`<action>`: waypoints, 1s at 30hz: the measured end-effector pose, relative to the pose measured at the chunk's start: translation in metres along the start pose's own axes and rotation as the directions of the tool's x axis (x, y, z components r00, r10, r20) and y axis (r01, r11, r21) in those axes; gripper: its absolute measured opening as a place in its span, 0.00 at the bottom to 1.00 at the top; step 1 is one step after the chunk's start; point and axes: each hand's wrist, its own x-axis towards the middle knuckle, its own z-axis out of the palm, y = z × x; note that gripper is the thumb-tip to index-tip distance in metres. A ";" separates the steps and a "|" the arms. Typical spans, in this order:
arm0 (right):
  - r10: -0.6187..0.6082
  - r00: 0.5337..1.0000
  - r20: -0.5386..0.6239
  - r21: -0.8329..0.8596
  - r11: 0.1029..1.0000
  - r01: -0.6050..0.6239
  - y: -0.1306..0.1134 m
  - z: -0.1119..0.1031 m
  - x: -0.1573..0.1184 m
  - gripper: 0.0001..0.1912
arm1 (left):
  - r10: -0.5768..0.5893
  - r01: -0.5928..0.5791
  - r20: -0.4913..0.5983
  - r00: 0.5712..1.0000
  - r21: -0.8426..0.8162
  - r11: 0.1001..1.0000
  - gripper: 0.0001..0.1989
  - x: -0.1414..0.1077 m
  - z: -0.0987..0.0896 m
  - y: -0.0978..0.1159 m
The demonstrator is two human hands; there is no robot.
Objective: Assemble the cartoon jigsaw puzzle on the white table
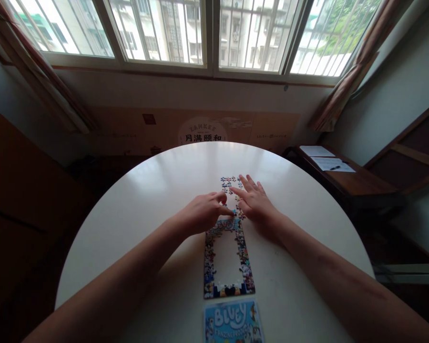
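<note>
A partly joined jigsaw puzzle frame (208, 267) lies flat on the white round table, its middle showing bare tabletop. My left hand (203, 212) is just above its far edge, one digit stretched to a small blue puzzle piece (235, 212) and the others bent. Whether that fingertip presses the piece or only touches it, I cannot tell. On the right, my right hand (253, 197) rests with fingers spread among loose puzzle pieces (230, 180), which lie in rows beyond the frame. Some of these pieces are hidden beneath my fingers.
A blue "Bluey" picture card (232, 321) lies at the near side of the table (128, 214). To the right, a dark wooden bench (318, 178) holds papers (329, 163) and a pen. Curtained windows stand behind the table.
</note>
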 end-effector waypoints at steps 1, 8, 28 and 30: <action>-0.001 0.999 -0.049 0.019 1.000 0.002 0.000 -0.003 0.000 0.29 | -0.009 0.009 -0.007 1.000 0.010 1.000 0.26 0.001 0.000 0.000; 0.006 0.950 -0.313 0.088 0.996 0.022 0.007 -0.030 -0.005 0.24 | -0.041 0.060 -0.131 0.991 0.144 0.988 0.21 0.009 0.002 0.000; -0.303 0.923 0.236 0.231 0.940 0.250 0.005 -0.059 -0.022 0.23 | -0.138 0.190 -0.333 0.933 0.127 0.974 0.20 0.007 0.011 -0.010; -0.313 0.915 0.254 0.233 0.938 0.256 0.003 -0.056 -0.022 0.23 | -0.163 0.209 -0.349 0.923 0.097 0.973 0.21 0.001 0.010 -0.009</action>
